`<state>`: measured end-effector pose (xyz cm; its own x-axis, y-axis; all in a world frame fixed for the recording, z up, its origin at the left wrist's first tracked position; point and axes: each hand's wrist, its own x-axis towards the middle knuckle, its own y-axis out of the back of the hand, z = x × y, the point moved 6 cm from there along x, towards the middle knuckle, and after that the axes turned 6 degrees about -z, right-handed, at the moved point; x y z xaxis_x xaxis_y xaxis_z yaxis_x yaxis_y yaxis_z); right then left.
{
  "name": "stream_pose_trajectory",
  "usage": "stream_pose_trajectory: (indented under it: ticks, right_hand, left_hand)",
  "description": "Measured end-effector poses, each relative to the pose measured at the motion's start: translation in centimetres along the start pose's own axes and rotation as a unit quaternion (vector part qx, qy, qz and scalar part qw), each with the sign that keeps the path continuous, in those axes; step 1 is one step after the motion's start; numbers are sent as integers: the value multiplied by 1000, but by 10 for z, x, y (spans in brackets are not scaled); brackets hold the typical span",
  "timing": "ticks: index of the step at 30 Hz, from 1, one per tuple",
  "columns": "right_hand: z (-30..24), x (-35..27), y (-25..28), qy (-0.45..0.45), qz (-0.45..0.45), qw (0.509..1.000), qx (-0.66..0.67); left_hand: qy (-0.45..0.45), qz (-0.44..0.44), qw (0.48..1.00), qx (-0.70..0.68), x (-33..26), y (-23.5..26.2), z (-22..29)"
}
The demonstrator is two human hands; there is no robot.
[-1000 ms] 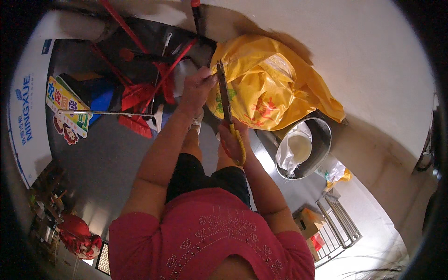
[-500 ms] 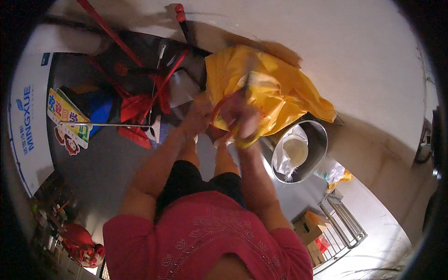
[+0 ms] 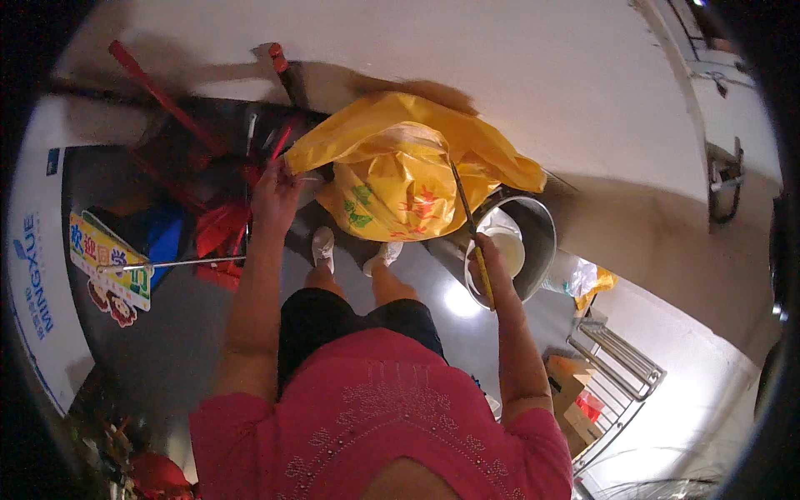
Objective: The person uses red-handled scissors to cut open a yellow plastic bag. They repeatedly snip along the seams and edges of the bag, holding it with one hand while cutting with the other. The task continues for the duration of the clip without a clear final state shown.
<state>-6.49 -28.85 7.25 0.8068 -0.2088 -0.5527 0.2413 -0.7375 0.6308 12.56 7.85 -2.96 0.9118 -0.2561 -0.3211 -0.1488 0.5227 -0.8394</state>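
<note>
Now the hands have parted from half a second ago: the left hand [image 3: 275, 193] has swung out to pinch the edge of one yellow plastic bag [image 3: 400, 171], spreading it open above the floor, while the right hand [image 3: 487, 265] has dropped beside one steel pot [image 3: 540, 242], fingers closed on one thin stick [image 3: 471, 233] slanting up against the bag. Two white shoes [image 3: 354, 250] stand below.
</note>
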Motion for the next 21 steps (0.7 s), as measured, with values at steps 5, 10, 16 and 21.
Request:
stream_pose_trajectory:
  ticks: [5, 10, 16, 21]
  right_hand:
    - [8, -41, 44, -72, 35, 975, -207]
    - [-3, -43, 71, -76, -56, 974, -205]
    - [-13, -1, 116, 84, -80, 968, -221]
    - [-28, 25, 141, 168, -137, 966, -142]
  left_hand:
    - [24, 25, 945, 325, -41, -5, -63]
    - [95, 28, 960, 263, 1, -94, -153]
    - [35, 199, 974, 106, 64, -85, -189]
    - [-54, 190, 978, 71, 32, -75, -195]
